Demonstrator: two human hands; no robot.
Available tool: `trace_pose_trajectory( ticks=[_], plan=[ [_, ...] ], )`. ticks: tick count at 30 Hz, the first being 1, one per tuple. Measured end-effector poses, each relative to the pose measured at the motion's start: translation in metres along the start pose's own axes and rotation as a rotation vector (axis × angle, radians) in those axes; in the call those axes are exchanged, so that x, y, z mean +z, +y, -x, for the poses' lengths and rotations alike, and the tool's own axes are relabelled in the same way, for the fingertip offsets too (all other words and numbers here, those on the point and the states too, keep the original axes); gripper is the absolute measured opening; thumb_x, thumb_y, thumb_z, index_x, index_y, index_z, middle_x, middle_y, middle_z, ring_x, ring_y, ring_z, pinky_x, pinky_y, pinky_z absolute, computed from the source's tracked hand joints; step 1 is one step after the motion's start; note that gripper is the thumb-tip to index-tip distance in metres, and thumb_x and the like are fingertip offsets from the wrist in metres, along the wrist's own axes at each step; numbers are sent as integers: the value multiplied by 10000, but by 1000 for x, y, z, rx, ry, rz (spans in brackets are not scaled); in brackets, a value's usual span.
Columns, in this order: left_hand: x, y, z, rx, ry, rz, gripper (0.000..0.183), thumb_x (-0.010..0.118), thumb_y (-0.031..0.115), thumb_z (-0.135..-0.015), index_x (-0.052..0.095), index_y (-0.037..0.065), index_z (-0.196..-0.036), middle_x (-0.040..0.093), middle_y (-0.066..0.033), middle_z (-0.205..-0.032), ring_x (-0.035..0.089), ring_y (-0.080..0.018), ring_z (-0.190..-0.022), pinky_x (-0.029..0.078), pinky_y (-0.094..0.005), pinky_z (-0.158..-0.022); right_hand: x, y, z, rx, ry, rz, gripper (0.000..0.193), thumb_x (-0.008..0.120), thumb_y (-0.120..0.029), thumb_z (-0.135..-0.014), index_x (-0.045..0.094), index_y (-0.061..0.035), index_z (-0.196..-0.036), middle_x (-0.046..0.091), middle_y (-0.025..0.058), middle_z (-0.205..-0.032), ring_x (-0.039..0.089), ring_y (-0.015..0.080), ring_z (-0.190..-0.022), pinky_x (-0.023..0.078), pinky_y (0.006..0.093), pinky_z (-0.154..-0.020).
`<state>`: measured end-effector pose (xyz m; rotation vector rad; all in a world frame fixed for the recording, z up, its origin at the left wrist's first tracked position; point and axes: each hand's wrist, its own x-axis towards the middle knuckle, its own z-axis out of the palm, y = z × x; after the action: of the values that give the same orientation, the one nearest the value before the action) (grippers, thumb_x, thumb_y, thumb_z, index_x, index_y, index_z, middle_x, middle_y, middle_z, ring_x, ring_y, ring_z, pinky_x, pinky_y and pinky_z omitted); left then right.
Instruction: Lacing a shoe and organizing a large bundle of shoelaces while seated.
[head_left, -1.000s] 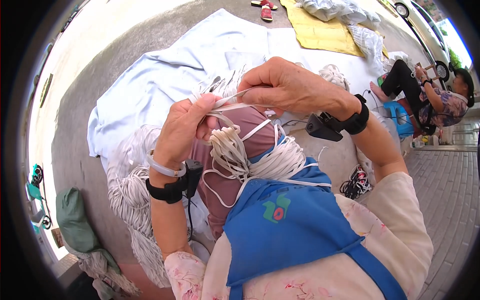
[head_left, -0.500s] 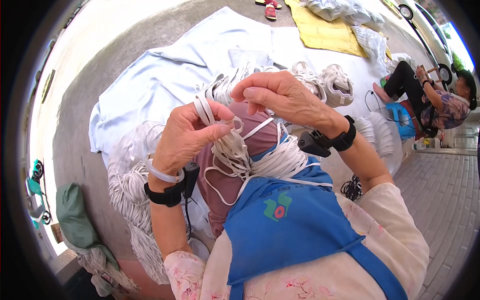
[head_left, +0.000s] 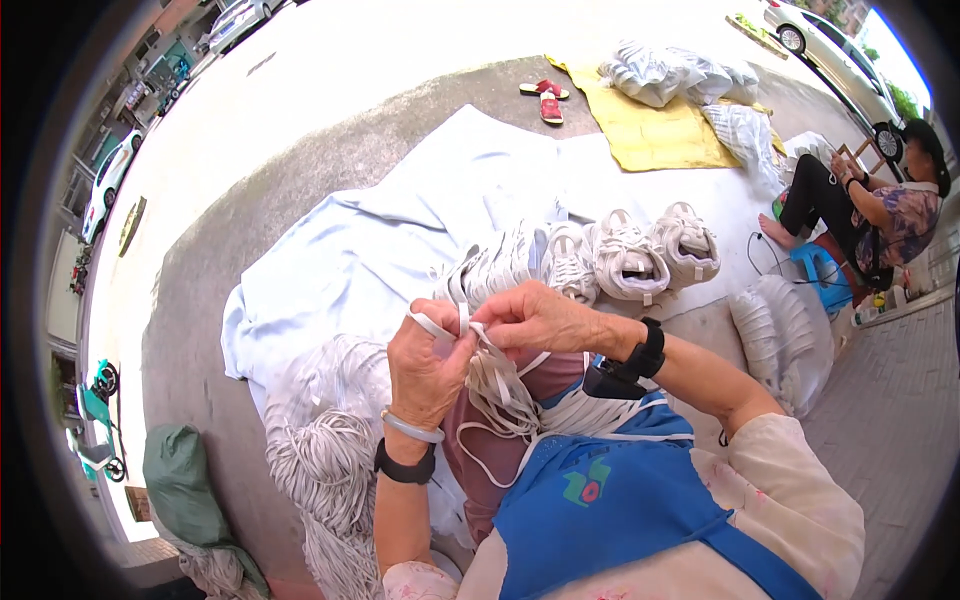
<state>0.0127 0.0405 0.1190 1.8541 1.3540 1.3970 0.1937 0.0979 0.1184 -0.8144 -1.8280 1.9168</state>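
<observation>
My left hand is closed, with a flat white shoelace looped about its fingers. The fingertips of my right hand are pinched on the same lace, touching the left thumb and index finger. Below the hands a bunch of white laces hangs down. More laces lie across my lap over the blue apron. Just beyond my hands stands a row of off-white lace-up shoes, partly hidden by my fingers.
Thick bundles of pale laces lie at my left on a pale blue sheet. A green sack is farther left. Red slippers and a yellow sheet are ahead. At right, another person sits by a blue stool.
My right hand has come down against the left and now pinches the lace. The view has tilted up, showing more of the ground and parked cars.
</observation>
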Motion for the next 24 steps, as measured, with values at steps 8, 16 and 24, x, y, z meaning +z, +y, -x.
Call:
trace_pose_trajectory(
  ticks=[8, 16, 24],
  plan=[
    [-7, 0, 12, -312, -123, 323, 57, 661, -20, -803, 639, -2, -852, 642, -32, -789, 584, -80, -723, 467, -212, -637, -4, -4, 5, -465, 151, 510, 204, 607, -208, -848, 611, -5, -848, 552, 85, -744, 542, 198, -731, 426, 318, -671],
    [-29, -22, 25, -132, -120, -69, 53, 634, 45, -807, 665, 3, -817, 671, -123, -813, 651, -192, -717, 499, -282, -664, -36, -7, 37, -133, -98, 253, 255, 552, -244, -903, 590, -10, -810, 484, 12, -623, 452, 104, -597, 380, 272, -555],
    [-49, -63, 70, -577, -235, 337, 392, 467, 266, -957, 663, -12, -762, 657, -86, -728, 588, -123, -629, 422, -265, -556, -69, 34, 92, 108, 36, -22, 260, 529, -270, -924, 586, -63, -778, 429, -67, -597, 359, 29, -521, 270, 219, -452]
  ],
)
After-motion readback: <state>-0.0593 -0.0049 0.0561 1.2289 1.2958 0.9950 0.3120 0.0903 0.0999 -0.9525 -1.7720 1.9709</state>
